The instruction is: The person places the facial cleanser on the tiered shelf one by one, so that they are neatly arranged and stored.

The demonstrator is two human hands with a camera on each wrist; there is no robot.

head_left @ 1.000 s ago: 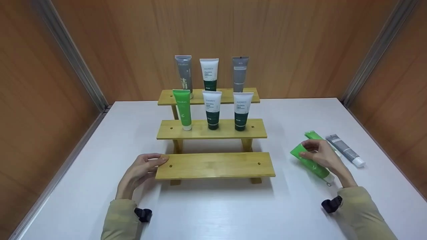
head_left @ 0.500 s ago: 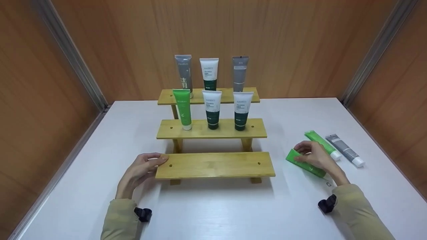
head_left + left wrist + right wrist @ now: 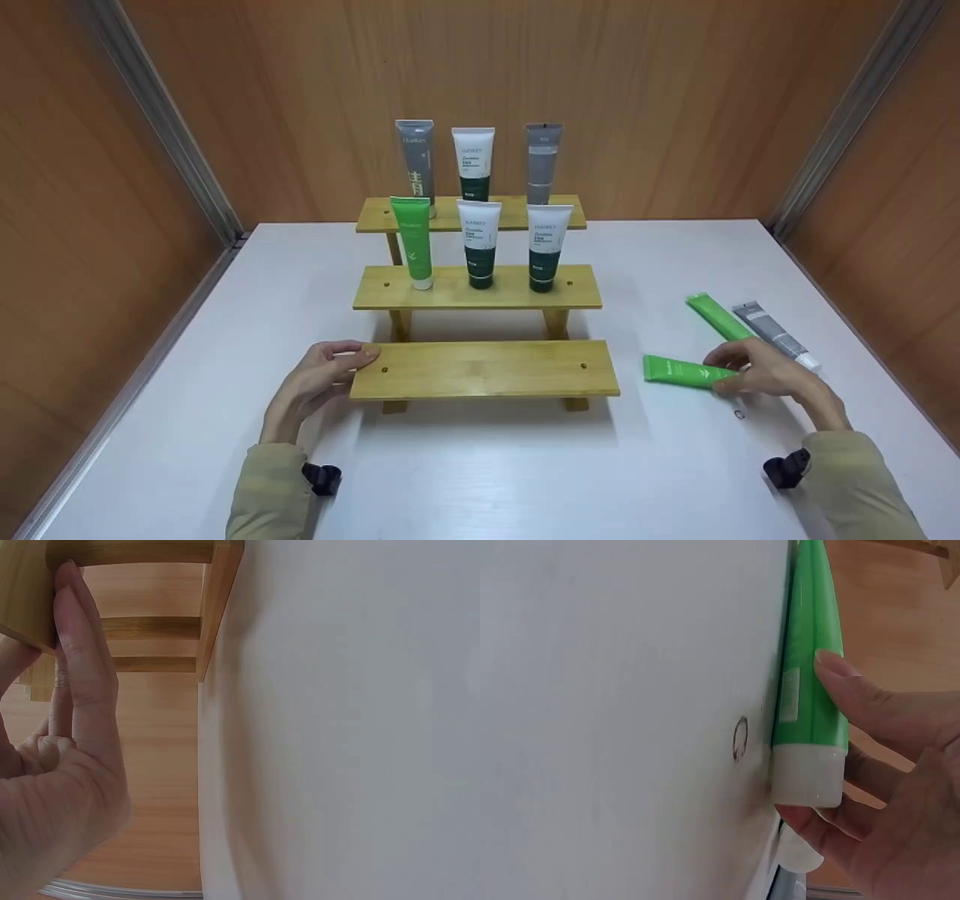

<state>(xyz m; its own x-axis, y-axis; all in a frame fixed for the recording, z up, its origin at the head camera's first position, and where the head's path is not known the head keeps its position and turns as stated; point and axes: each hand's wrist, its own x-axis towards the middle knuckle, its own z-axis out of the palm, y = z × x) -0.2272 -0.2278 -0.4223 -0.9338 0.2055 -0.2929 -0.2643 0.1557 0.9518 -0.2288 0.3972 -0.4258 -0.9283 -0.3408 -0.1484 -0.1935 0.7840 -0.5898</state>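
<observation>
My left hand point(image 3: 319, 379) grips the left end of the front step of a three-tier bamboo display stand point(image 3: 484, 371). In the left wrist view, its straight fingers point(image 3: 84, 652) lie under the board. On the right, my right hand point(image 3: 776, 371) holds a green squeeze tube point(image 3: 679, 371) near its cap end. That tube lies on the table with its flat crimped end toward the stand. The right wrist view shows the thumb on the green body and the fingers round behind the white cap point(image 3: 808, 776).
Just behind my right hand lie another green tube point(image 3: 716, 315) and a grey tube point(image 3: 772, 330). On the stand, a green tube point(image 3: 412, 244) and two white-and-dark-green tubes share the middle step; three tubes stand on the top step. Wooden panels point(image 3: 480, 67) enclose the white table.
The green tube has swung from slanted to nearly level across the view. My right hand has shifted right, from its middle to its cap end. The left hand keeps its hold on the stand.
</observation>
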